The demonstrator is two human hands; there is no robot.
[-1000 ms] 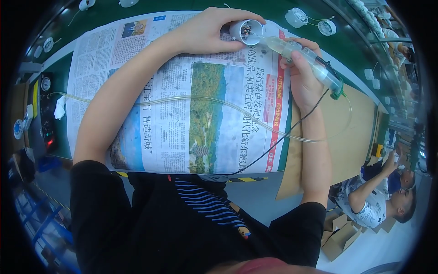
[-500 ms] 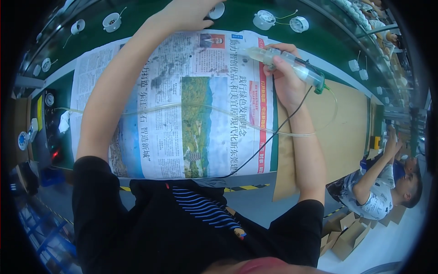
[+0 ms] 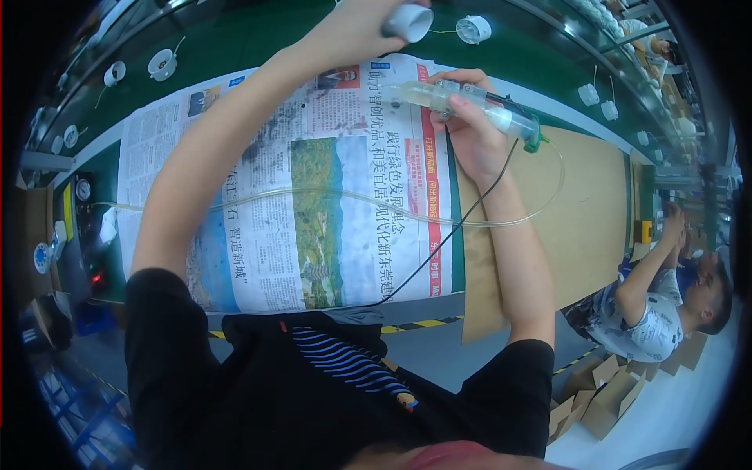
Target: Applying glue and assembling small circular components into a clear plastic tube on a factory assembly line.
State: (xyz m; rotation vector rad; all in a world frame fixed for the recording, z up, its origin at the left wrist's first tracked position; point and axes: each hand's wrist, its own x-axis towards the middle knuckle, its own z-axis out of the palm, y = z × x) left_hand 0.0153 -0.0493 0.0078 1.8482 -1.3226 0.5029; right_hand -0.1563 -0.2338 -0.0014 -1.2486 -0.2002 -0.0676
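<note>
My left hand [image 3: 362,30] is closed round a white round plastic housing [image 3: 410,23], tilted above the far edge of the newspaper. Its opening faces away from me, so I cannot see inside. Wrapped round a clear dispensing syringe [image 3: 462,99] is my right hand [image 3: 476,129], at the newspaper's upper right. The syringe's pale tip points left, below the housing and apart from it. From its green cap [image 3: 533,139] a clear hose [image 3: 352,193] loops back across the newspaper [image 3: 258,258] to the left, and a black cable [image 3: 439,244] hangs down from the syringe.
Several more white housings, such as this wired one [image 3: 163,64], stand on the green belt [image 3: 258,31] beyond the newspaper. At the left is a dispenser box [image 3: 84,235] with a gauge. Brown cardboard [image 3: 548,235] lies at right. Another person [image 3: 658,313] works farther right.
My left hand has taken hold of the white housing and lifted it off the belt, tilting it. My right hand with the syringe appears slightly farther left, as does the whole scene.
</note>
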